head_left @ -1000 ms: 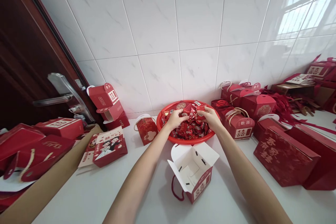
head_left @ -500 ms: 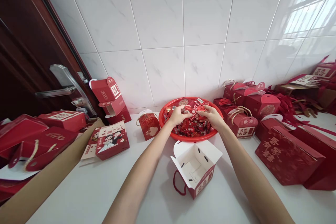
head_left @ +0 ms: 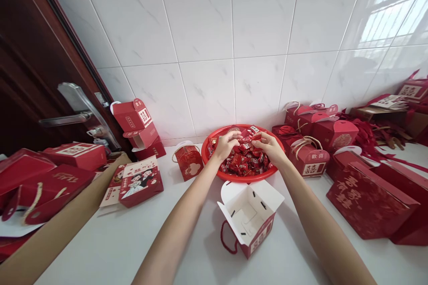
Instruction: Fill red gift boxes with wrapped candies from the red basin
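Note:
A round red plastic basin (head_left: 247, 178) against the wall is filled with red-wrapped candies (head_left: 242, 160). Over its left part, my left hand (head_left: 227, 144) is closed, with fingers and thumb bent around wrapped candy that is partly hidden. My right hand (head_left: 270, 148) faces it from the right side of the basin, thumb and fingertips closed on a red wrapped candy. Just in front of the basin stands an open gift box (head_left: 249, 218), red outside and white inside, its flaps folded out. No candy shows inside the box. A dark red cord handle (head_left: 225, 240) loops from its left side.
A small red box (head_left: 189, 162) with a rope handle stands left of the basin. Further left are stacked boxes (head_left: 135, 116), a printed box (head_left: 140, 182) and a carton (head_left: 72, 207) of red boxes. Several red boxes (head_left: 310, 160) and ribbons (head_left: 366, 136) crowd the right.
Both hands remain over the basin, but their fingers have shifted among the candies. The candies that showed between them are less visible now. The view has moved slightly; the open box has stayed put.

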`<state>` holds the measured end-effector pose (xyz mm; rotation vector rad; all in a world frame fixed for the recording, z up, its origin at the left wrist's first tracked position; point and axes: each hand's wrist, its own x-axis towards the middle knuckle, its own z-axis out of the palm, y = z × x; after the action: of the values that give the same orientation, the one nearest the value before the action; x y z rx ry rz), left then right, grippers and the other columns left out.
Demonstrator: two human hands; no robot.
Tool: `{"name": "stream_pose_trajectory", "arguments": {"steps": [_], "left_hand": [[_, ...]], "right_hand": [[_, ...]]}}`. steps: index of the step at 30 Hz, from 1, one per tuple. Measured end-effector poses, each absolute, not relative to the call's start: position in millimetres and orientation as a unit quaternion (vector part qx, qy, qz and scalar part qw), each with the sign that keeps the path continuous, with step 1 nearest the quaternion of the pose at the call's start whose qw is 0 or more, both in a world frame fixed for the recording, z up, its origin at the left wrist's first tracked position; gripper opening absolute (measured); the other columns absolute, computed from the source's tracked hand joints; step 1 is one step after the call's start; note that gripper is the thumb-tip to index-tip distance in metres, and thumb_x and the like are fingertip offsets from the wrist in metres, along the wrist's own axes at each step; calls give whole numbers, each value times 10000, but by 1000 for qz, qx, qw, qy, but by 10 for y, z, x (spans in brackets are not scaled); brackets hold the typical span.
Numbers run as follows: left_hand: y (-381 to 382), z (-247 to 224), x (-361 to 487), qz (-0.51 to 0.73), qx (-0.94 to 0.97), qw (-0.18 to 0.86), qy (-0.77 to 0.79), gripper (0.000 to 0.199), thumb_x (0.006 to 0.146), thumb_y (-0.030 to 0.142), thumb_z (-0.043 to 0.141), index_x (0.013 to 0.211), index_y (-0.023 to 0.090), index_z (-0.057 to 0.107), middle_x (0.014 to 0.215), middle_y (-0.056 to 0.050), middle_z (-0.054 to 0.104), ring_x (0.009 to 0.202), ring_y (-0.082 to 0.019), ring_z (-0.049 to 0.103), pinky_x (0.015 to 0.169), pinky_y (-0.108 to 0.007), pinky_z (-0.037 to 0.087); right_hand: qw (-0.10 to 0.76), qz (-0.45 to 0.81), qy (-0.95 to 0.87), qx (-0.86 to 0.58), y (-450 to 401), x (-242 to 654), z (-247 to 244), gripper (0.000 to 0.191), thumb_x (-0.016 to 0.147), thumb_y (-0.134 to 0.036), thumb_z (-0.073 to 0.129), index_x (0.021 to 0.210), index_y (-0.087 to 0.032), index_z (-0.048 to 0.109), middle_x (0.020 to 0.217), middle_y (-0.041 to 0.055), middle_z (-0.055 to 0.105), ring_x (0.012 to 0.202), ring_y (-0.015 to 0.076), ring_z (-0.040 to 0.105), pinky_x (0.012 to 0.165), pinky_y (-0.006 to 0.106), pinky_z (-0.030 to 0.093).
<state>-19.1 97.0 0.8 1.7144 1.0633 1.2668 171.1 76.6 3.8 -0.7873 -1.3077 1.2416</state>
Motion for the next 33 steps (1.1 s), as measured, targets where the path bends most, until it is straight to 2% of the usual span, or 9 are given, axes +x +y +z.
{"name": "stream_pose_trajectory", "arguments": {"steps": [2,5,10,14,21,26,28,30,33], "left_hand": [[965,11,-181,478,663,411,405,268,809,252,583,1009,186,749,1107,-66,755,1008,-236,699,947,-377,532],[952,6,-176,457,656,456,389,291,831,371,642,995,160,760,1036,-92,764,912,-253,713,878,-419,562],[943,-20,-204,492,683,382,382,396,688,292,805,1063,183,742,1172,-78,736,1094,-261,671,988,-396,511],[949,-37,-205,469,712,371,368,413,667,266,826,1060,173,740,1178,-81,737,1107,-266,672,998,-401,508],[955,-55,-199,445,734,375,350,443,667,176,798,1106,180,740,1222,-87,726,1160,-278,660,1018,-412,507],[977,-65,-191,464,726,373,345,415,754,251,763,1161,188,713,1296,-101,686,1222,-273,623,1069,-421,471],[987,-76,-182,474,723,368,343,470,765,286,778,1216,195,681,1326,-111,661,1247,-270,601,1070,-416,467],[991,-92,-173,471,719,374,347,613,738,290,815,1310,198,616,1312,-126,653,1220,-263,608,1040,-404,488],[984,-111,-165,455,710,393,367,778,710,250,836,1411,189,505,1205,-125,678,1055,-221,669,951,-373,534]], "right_hand": [[551,519,-573,-313,769,1713,35,311,593,-406,859,777,-222,689,739,-9,699,683,161,638,679,286,508],[549,514,-590,-295,778,1717,25,292,630,-411,848,798,-223,701,770,-7,708,705,160,644,699,288,512],[573,548,-502,-345,810,1727,-2,334,581,-387,866,810,-218,692,713,-11,700,633,148,638,591,260,516],[562,580,-457,-373,837,1731,-10,304,581,-349,864,776,-209,679,744,-10,693,614,135,631,518,243,526],[492,625,-501,-340,834,1749,-20,394,559,-189,884,904,-205,696,776,6,714,724,183,695,640,302,615],[489,617,-523,-326,855,1784,-53,371,585,-178,866,918,-211,704,792,4,709,744,174,688,619,279,617],[483,621,-523,-328,860,1787,-52,357,603,-203,863,926,-212,711,810,5,700,776,179,688,627,300,634],[465,629,-526,-334,860,1782,-47,371,612,-236,875,945,-210,713,820,14,699,801,200,698,624,334,650],[460,630,-523,-344,861,1773,-44,407,587,-260,907,937,-202,707,787,23,712,734,210,712,566,324,639]]}}
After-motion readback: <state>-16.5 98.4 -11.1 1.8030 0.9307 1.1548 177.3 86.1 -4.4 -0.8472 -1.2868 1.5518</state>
